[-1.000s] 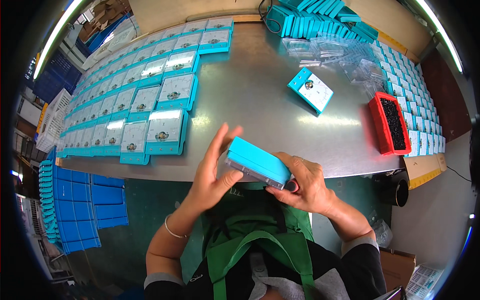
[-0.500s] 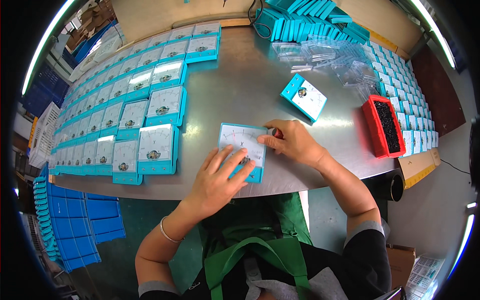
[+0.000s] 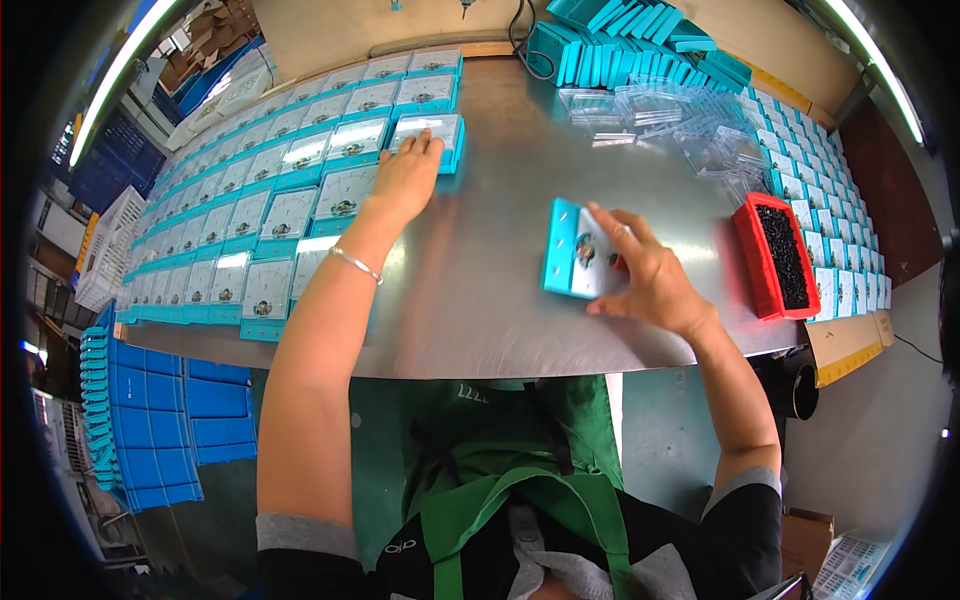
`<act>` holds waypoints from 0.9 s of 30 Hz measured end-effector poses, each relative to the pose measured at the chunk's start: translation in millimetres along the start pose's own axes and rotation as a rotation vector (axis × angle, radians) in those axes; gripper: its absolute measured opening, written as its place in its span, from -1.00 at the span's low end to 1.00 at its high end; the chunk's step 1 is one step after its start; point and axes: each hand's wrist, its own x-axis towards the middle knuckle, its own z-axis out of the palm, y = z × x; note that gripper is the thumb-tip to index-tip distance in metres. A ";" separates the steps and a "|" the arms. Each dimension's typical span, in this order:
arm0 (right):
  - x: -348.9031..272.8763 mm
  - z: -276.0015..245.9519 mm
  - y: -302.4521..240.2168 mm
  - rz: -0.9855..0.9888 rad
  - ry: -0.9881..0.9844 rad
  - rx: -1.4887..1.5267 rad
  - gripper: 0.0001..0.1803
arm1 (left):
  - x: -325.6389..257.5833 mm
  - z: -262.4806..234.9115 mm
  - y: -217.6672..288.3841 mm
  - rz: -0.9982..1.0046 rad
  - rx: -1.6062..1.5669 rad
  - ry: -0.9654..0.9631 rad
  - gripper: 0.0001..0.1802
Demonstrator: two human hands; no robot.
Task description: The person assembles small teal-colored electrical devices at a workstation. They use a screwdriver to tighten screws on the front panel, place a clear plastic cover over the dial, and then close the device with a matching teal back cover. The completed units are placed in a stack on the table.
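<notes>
Left arm outstretched, left hand flat, right hand splayed

my bench: grey metal table | left side: rows of turquoise panel meters lying face up | far edge: heap of empty turquoise cases, clear plastic covers strewn beside it | right: red tray of small black parts, more meters along that edge | one turquoise meter near the middle

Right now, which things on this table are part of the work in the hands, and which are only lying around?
In use:
left hand on a teal meter ending the rows
right hand on a lone teal meter

Lying about:
red tray of black parts
clear covers
stacked teal housings
</notes>
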 end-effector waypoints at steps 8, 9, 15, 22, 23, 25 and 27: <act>-27.7 -14.3 -30.5 -0.464 -0.012 -0.324 -0.01 | -71.5 -38.4 63.6 0.006 -1.647 -0.707 -0.26; -27.0 -13.0 -35.0 -0.525 -0.033 -0.383 -0.03 | -94.0 -43.6 71.2 0.026 -1.867 -0.921 -0.15; -4.6 6.2 -44.0 -0.482 0.077 -0.153 -0.30 | -147.2 -40.2 88.8 -0.082 -2.107 -0.739 -0.38; 1.5 3.3 -78.5 -0.017 -0.010 0.907 -0.70 | -170.6 -52.6 95.2 -0.507 -2.234 -0.455 -0.50; 2.0 8.0 -83.5 -0.022 0.034 0.940 -0.68 | -173.3 -48.8 98.1 -0.481 -2.225 -0.418 -0.50; 4.0 19.8 -89.2 -0.031 0.124 1.004 -0.65 | -175.1 -43.7 100.9 -0.450 -2.246 -0.385 -0.51; 8.6 28.3 -89.8 -0.056 0.212 0.997 -0.70 | -176.8 -40.5 100.8 -0.448 -2.301 -0.388 -0.51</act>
